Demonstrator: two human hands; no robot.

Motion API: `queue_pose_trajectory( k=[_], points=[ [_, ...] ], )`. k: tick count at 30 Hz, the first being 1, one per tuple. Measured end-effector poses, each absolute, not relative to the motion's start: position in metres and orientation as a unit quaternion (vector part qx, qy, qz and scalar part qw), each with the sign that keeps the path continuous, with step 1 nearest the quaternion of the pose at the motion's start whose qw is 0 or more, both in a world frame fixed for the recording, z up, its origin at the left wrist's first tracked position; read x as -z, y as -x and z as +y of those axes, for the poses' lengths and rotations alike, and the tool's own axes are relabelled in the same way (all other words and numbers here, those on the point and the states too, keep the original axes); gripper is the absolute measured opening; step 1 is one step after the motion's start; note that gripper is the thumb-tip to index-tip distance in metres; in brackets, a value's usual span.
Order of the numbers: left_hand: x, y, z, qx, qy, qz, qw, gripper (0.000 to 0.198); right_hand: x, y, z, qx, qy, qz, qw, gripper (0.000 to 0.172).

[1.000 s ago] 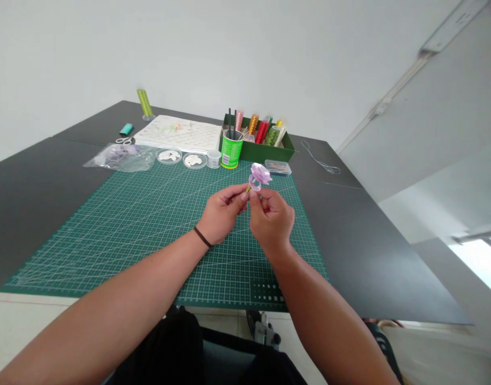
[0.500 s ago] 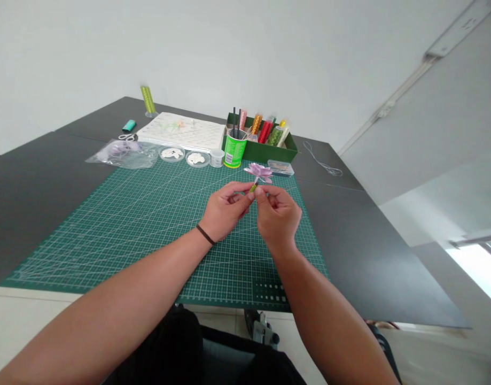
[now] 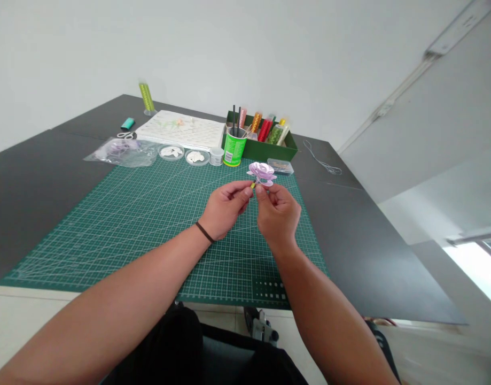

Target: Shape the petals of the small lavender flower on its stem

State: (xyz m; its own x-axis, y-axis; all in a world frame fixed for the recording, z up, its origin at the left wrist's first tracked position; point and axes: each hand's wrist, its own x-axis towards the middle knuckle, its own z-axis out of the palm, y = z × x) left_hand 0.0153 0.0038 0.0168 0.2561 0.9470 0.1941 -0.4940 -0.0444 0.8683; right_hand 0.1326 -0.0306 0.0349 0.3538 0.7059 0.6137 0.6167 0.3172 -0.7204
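A pale purple artificial flower is held up above the cutting mat, its layered petals spread open. My left hand is closed in a pinch on a short yellow-green piece just below the bloom. Whether that piece is the flower's stem or something set against it, I cannot tell. My right hand is also closed, its thumb and forefinger pinching right under the petals. Those fingertips hide part of the flower's base. Both hands almost touch, over the far right part of the green cutting mat.
Behind the hands stand a green can with black sticks, a dark green box of colourful tubes, and a clear case. Farther left are dishes of white pieces, a plastic bag, scissors and a white board.
The flower has tilted so its face shows more towards me, and it has shifted slightly right. Both hands keep their pinch in nearly the same place.
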Motion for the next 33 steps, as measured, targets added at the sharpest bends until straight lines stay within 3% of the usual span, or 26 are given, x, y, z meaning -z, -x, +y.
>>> queue_pose_trajectory(
  k=[25, 33],
  points=[
    [-0.0122, -0.0151, 0.0078, -0.571, -0.501, 0.249, 0.601, 0.044, -0.0284, -0.1279, -0.0282, -0.141, 0.551, -0.529, 0.629, 0.027],
    [-0.0075, -0.0148, 0.0101, -0.594, -0.544, 0.256, 0.535, 0.037, -0.0265, -0.1289, -0.0277, -0.134, 0.547, -0.538, 0.628, 0.027]
  ],
)
